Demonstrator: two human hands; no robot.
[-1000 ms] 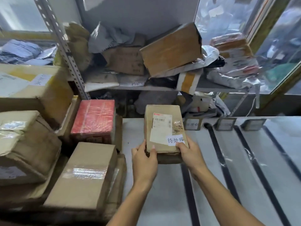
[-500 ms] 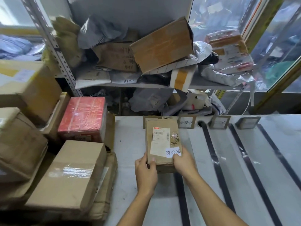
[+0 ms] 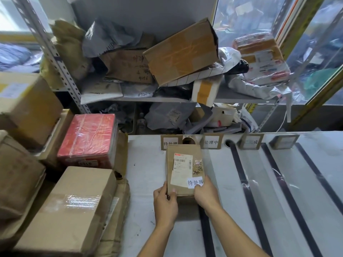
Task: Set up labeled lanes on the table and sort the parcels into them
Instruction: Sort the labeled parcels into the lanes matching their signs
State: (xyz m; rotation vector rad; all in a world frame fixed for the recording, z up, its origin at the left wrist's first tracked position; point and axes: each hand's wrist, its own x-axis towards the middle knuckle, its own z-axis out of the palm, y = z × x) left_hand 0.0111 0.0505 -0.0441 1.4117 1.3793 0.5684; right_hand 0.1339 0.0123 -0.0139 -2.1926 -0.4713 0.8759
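A small brown cardboard parcel [image 3: 184, 168] lies flat on the grey table [image 3: 144, 182] in the leftmost lane, its far end just in front of a cardboard lane sign [image 3: 170, 142] written with 待处理. On its top sit a white shipping label with a barcode [image 3: 181, 168] and a white slip [image 3: 195, 181] bearing the same three characters. The left hand [image 3: 165, 203] grips the near left corner, thumb on top and fingers curled under the edge. The right hand [image 3: 206, 193] holds the near right corner, thumb pressing on the white slip.

Black tape strips [image 3: 246, 184] run toward the person and divide the tabletop into lanes; three more cardboard signs [image 3: 211, 142] stand along the far edge, the two to the right too blurred to read. Behind the table a metal shelf [image 3: 167, 99] is piled with boxes and grey mailing bags. Windows fill the upper right.

Left of the table, stacked boxes crowd close: a red wrapped box [image 3: 89, 138] and a large taped carton [image 3: 74, 206] right beside the table edge. The lanes to the right of the parcel show bare surface.
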